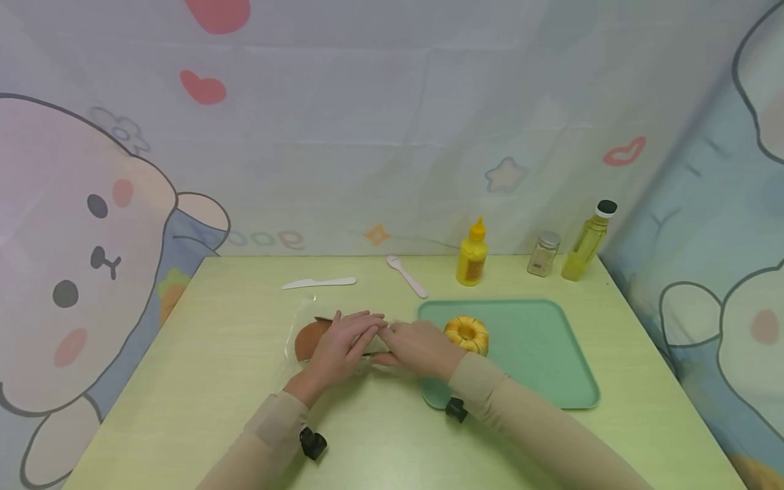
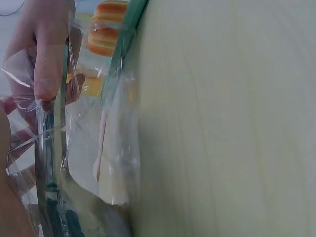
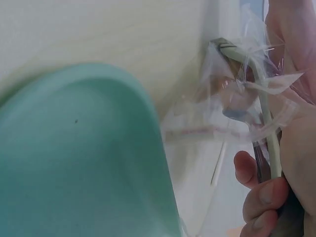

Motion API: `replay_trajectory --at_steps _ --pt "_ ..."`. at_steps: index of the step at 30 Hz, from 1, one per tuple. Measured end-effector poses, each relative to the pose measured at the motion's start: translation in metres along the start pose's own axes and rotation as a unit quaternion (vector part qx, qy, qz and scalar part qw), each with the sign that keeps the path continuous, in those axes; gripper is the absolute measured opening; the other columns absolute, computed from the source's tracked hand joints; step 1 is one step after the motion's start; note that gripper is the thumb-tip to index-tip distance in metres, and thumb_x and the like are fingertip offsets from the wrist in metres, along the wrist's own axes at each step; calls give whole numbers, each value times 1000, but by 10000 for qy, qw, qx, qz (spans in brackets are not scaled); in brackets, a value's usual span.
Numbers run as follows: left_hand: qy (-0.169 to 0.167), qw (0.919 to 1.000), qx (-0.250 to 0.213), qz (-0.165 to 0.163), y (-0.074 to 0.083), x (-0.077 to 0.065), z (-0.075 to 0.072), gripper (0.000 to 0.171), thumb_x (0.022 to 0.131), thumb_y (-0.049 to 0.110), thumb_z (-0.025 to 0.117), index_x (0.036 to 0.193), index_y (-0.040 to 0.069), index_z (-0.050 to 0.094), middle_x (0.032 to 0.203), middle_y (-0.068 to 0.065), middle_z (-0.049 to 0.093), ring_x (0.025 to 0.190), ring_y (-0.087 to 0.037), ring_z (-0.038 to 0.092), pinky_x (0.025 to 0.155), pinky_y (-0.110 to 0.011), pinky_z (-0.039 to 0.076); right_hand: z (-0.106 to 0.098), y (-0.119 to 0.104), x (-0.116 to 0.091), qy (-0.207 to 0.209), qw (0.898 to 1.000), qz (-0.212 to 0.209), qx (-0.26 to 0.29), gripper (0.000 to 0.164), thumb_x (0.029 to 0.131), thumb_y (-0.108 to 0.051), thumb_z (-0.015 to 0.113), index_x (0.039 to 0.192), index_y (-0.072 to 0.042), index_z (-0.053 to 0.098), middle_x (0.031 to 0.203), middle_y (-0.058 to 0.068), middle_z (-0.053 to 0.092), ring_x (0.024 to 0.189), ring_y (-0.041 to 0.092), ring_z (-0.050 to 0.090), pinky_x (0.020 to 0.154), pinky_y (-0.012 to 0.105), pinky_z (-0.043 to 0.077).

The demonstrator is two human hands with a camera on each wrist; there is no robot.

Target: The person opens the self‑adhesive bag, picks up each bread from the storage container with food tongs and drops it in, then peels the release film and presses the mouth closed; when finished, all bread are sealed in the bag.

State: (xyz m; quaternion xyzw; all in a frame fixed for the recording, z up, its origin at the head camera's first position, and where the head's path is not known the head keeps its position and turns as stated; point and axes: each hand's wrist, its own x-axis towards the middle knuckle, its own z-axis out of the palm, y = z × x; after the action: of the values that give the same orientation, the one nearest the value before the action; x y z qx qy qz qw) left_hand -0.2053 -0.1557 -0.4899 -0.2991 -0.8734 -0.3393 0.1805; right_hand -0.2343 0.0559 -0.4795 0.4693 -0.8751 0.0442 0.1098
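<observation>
A clear plastic bag (image 1: 297,321) lies left of the tray, with a round brown piece of food (image 1: 310,340) showing through it. My right hand (image 1: 422,346) comes in from the right and grips metal tongs (image 3: 264,143) by the handle, fingers curled round it. Crinkled plastic covers the far part of the tongs. Over the bag lies my left hand (image 1: 339,347), fingers pointing right and meeting the right hand's fingers. It holds the plastic, which bunches round it in the left wrist view; part of its grip is hidden there.
A green tray (image 1: 533,354) with a ridged bun (image 1: 467,335) is at right. Behind stand a yellow squeeze bottle (image 1: 472,255), a spice jar (image 1: 544,254) and an oil bottle (image 1: 589,243). A white knife (image 1: 320,282) and pale spoon (image 1: 407,277) lie near the back edge.
</observation>
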Motion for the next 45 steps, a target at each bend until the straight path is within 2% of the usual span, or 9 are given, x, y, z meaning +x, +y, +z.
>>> replay_trajectory --at_steps 5,8,12,23,26,31,37,41,45 --pt "-110 9999 68 -114 -1 1 -5 26 108 12 60 131 13 73 133 -6 73 131 -37 64 111 -83 26 -6 2 -2 -341 9979 166 533 64 101 -56 63 144 -9 56 93 5 73 69 20 71 57 35 57" --pt "-156 9994 165 -251 -4 1 -7 29 108 14 60 135 11 70 134 -8 72 132 -34 63 113 -81 26 -11 4 -5 -491 9961 247 696 73 100 -59 63 152 -9 50 101 8 75 73 21 71 62 35 60" --pt "-156 9985 338 -392 -9 -1 -10 28 108 16 60 134 10 71 134 -8 72 133 -35 62 114 -79 26 -16 8 -9 -511 9953 309 768 68 100 -59 64 147 -10 55 104 7 74 75 19 71 61 34 59" --pt "3 9976 535 -434 -16 5 -23 25 110 17 58 129 12 73 140 -5 69 136 -38 59 113 -81 26 -38 27 -30 -390 9951 499 765 58 101 -59 64 140 -15 58 87 -6 66 66 6 57 52 27 48" --pt "126 9982 434 -385 -17 6 -26 23 109 14 58 126 10 73 140 -8 69 136 -41 59 112 -82 25 -44 33 -38 -425 9946 611 728 59 101 -60 63 141 -17 58 82 -11 60 63 2 53 52 24 45" --pt "243 9984 263 -431 -21 6 -28 27 109 12 57 130 7 73 143 -12 66 136 -44 58 112 -81 27 -54 43 -51 -327 9939 673 808 63 101 -59 63 145 -15 58 75 -15 54 61 -1 49 53 23 45" --pt "322 9983 173 -445 -25 4 -29 28 109 13 58 132 6 72 144 -12 65 136 -40 59 112 -77 33 -63 54 -69 -290 9934 742 822 64 101 -60 62 146 -15 57 75 -16 55 60 -1 48 56 24 47" --pt "372 9982 185 -439 -27 3 -28 28 109 13 57 133 8 72 144 -11 66 137 -36 59 111 -79 32 -67 60 -82 -260 9929 857 788 65 101 -59 64 146 -13 58 74 -16 53 60 -1 46 59 25 47" --pt "374 9981 146 -472 -28 1 -28 29 109 12 58 134 9 71 143 -11 67 137 -36 59 111 -80 32 -70 66 -97 -106 9922 945 802 64 99 -57 68 144 -13 61 71 -17 51 58 -1 45 54 23 43"
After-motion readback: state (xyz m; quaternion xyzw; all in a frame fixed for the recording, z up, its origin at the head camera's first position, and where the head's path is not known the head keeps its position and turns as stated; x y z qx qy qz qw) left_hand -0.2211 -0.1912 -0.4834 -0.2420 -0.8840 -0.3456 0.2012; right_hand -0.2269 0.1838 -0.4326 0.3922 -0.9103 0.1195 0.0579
